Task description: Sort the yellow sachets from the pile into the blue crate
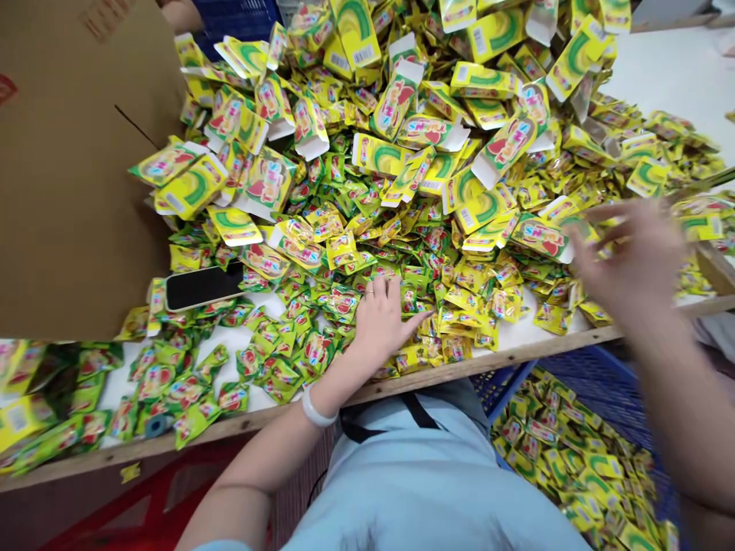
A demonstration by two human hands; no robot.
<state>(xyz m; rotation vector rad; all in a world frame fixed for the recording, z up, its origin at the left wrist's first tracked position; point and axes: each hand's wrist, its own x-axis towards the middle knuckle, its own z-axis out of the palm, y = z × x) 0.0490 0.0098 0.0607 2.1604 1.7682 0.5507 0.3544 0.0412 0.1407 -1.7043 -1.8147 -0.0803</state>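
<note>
My left hand (382,317), with a ring and a pale wristband, rests palm down on small green and yellow candy packets (338,302) near the table's front edge; its thumb is spread from the fingers. To the right, my right hand (628,256) is blurred by motion above the pile, close to a small printed box (540,236); whether it holds anything does not show. Many open-ended yellow boxes (396,99) lie heaped behind both hands. A dark-screened phone (200,288) lies among the packets on the left.
A large cardboard box (74,168) stands at the left. The table has a wooden front edge (436,376). Below right, a blue crate (602,383) holds yellow packs; a red crate (155,497) is below left. Part of another person's arm (181,15) shows at the top left.
</note>
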